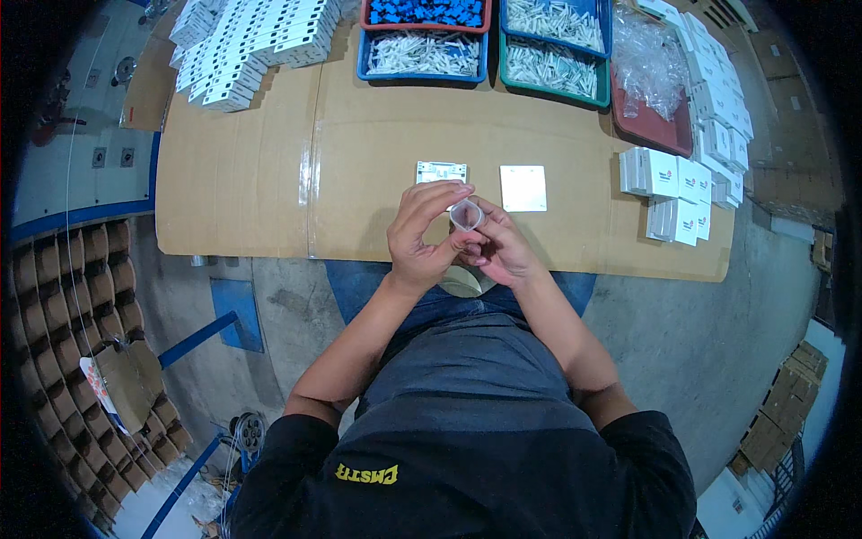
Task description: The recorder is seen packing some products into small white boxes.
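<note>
Just over the table's near edge, both hands are together around a small translucent plastic piece (467,215) with a round, open mouth facing up. It looks like a little cup or the mouth of a clear bag; I cannot tell which. My left hand (422,238) grips its left side between thumb and fingers. From the right, my right hand (507,247) pinches it, fingertips partly hidden. Just beyond the left fingers lies a white printed card or small flat box (441,170), partly covered by that hand. A plain white square (523,189) rests to its right.
Brown cardboard (233,171) covers the table. At the back stand a blue tray (422,80) and a green tray (552,91) of white slim parts, and a red tray (660,135) with clear bags. White boxes are stacked far left (260,54) and right (678,184).
</note>
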`<action>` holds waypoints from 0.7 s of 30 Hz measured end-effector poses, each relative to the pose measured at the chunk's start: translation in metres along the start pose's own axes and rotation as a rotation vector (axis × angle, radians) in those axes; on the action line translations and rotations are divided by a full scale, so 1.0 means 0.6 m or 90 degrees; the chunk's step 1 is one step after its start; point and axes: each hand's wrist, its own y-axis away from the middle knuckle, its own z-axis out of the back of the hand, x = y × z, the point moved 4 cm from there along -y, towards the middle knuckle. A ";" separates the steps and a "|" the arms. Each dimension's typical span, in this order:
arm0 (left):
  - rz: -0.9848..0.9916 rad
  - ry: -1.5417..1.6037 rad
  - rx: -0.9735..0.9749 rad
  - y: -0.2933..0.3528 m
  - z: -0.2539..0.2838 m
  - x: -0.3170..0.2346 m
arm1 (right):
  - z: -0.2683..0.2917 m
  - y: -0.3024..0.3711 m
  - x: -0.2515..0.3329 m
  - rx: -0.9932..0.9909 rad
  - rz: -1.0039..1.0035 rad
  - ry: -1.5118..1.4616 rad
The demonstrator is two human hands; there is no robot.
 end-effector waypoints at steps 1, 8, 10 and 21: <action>-0.003 0.004 0.001 -0.001 -0.002 0.000 | 0.001 0.000 0.005 -0.023 0.000 0.012; 0.240 0.020 -0.114 0.053 0.030 0.104 | 0.100 -0.053 0.113 -0.268 0.153 0.524; 0.296 -0.044 -0.091 0.069 0.045 0.143 | 0.155 -0.071 0.185 -0.292 0.296 0.552; 0.306 -0.152 -0.109 0.100 0.066 0.194 | 0.252 -0.184 0.468 -0.500 0.514 1.249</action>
